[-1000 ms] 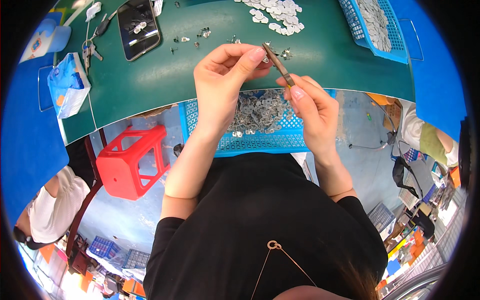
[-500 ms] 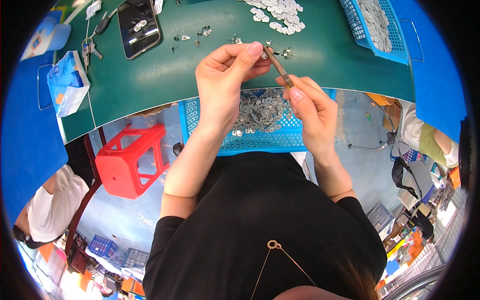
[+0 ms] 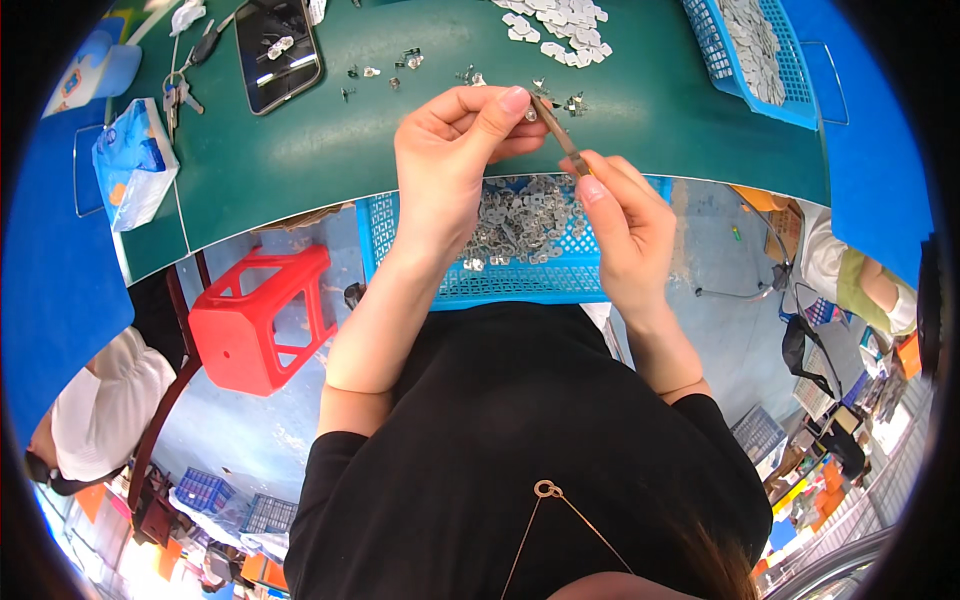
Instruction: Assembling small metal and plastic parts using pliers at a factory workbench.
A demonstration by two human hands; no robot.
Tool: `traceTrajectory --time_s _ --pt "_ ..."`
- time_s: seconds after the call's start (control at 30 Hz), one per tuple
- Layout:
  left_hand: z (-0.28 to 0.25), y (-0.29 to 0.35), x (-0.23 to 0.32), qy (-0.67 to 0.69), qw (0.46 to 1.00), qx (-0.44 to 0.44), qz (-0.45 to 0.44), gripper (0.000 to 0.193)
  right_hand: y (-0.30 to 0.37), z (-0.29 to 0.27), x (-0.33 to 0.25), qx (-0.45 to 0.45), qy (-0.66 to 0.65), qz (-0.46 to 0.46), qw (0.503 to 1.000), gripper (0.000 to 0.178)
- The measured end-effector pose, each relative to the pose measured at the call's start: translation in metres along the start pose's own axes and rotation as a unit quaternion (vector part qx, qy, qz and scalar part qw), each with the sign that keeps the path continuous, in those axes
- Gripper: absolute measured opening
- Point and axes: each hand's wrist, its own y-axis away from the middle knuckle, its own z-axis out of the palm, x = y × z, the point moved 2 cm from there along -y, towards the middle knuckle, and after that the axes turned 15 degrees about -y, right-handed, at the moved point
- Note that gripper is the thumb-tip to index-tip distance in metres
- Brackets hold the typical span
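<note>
My left hand [image 3: 465, 130] is closed in a pinch on a small clear part [image 3: 530, 115] above the green table; most of that part is hidden by the fingers. My right hand [image 3: 625, 205] grips a pair of tweezers [image 3: 562, 140], whose tips reach the small part at my left fingertips. Below both hands, a blue basket [image 3: 520, 288] holds many small clear and metallic pieces [image 3: 515, 220]. Just beyond my fingers, several tiny metal parts [image 3: 574, 103] lie scattered on the green table [image 3: 400, 190].
Flat pale pieces [image 3: 565, 30] are heaped at the far side. A blue basket [image 3: 795, 100] of similar pieces stands at the far right. To the left lie a phone [image 3: 278, 60], keys [image 3: 180, 92] and a tissue pack [image 3: 135, 165]. A red stool [image 3: 235, 340] stands below left.
Both hands stay nearly in place, with the right hand and tweezers shifting very slightly. The small part remains between my left fingertips.
</note>
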Motion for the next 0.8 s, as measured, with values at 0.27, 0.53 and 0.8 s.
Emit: traceTrajectory --time_s 0.27,0.53,0.8 --pt "-0.003 0.002 -0.002 0.067 0.997 -0.032 -0.027 0.019 -0.001 -0.004 0.009 -0.109 -0.574 0.425 0.691 0.042" --pt "-0.03 -0.026 0.013 -0.536 0.782 0.169 0.27 0.014 -0.021 -0.012 0.004 0.015 0.147 0.022 0.989 0.024" --pt "-0.024 -0.032 0.008 -0.689 0.651 0.146 0.284 0.009 -0.02 -0.011 -0.002 0.036 0.163 0.001 0.986 0.026"
